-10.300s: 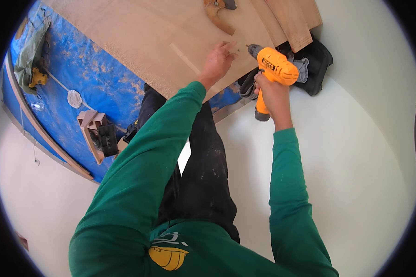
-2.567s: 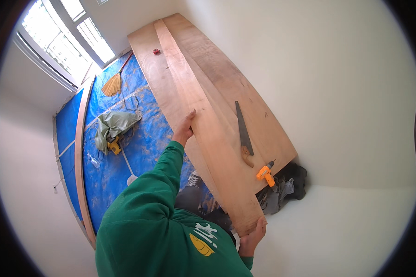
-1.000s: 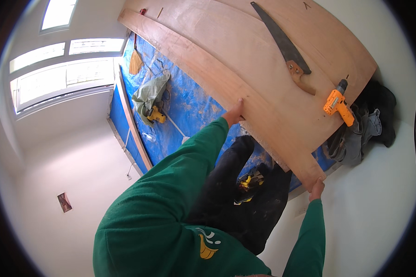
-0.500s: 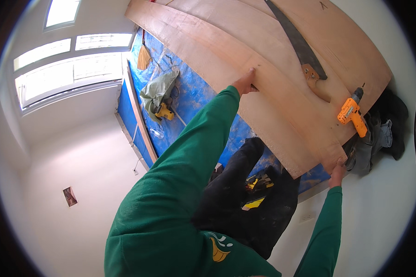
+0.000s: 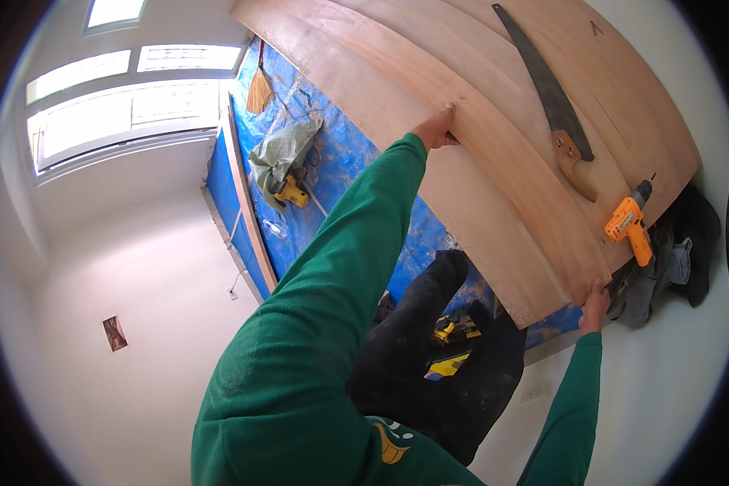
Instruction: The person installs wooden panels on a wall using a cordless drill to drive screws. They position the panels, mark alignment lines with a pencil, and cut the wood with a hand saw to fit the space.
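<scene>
A long, thin plywood strip (image 5: 494, 235) lies over wider plywood sheets (image 5: 648, 130), running from the far left to its near end in front of me. My left hand (image 5: 436, 130), arm stretched forward, rests on the strip with curled fingers; the fingertips are partly hidden. At the strip's near right corner, my right hand (image 5: 594, 308) grips the edge, thumb on top and fingers mostly out of sight below. A handsaw (image 5: 551, 89) with a wooden handle lies on the sheets beyond my left hand. An orange cordless drill (image 5: 628, 220) rests near the sheets' right edge, above my right hand.
Blue tarp (image 5: 356, 134) covers the floor beneath the plywood. On it are a straw broom (image 5: 259, 91), a grey-green cloth (image 5: 283, 154), a yellow power tool (image 5: 292, 193) and a timber length (image 5: 247, 194). Dark clothes (image 5: 676, 251) lie by the right wall. Tools (image 5: 457, 328) sit between my legs.
The view has shifted slightly, so the saw, drill and sheets appear lower and farther right. Both hands keep nearly the same places on the plywood strip.
</scene>
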A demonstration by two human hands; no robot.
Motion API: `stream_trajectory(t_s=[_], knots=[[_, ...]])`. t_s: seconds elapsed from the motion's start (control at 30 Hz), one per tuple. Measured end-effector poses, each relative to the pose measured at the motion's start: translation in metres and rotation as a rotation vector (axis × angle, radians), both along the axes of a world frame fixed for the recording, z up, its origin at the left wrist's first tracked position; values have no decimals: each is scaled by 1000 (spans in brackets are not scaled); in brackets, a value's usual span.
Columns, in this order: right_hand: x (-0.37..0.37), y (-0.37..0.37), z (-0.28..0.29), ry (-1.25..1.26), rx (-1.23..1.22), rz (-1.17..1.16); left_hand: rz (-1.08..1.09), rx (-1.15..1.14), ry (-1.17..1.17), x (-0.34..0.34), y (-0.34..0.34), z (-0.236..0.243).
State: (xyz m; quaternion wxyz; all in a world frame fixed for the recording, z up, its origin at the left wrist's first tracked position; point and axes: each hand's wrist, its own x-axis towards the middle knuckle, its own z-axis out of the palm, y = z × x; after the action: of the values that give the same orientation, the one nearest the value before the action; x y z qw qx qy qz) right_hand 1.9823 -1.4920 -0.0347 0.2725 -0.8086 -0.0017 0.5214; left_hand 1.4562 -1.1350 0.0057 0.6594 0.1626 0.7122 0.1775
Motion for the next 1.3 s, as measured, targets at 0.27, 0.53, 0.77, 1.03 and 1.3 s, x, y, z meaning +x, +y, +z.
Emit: stream_trajectory(t_s=[0.27,0.53,0.77,1.03,1.3], knots=[[3,-20,0,-48,114,-14,-122,-28,-82,-14,-4,0],[-16,-2,-7,-230,64,-39,-450,-28,208,5,-14,27],[24,-7,39,-428,263,-259,-1265,390,739,49,-67,17],[-104,-120,146,-429,8,372,-1736,1235,578,178,-138,40],[-198,-201,192,-354,-284,716,-2079,1060,737,241,-122,29]])
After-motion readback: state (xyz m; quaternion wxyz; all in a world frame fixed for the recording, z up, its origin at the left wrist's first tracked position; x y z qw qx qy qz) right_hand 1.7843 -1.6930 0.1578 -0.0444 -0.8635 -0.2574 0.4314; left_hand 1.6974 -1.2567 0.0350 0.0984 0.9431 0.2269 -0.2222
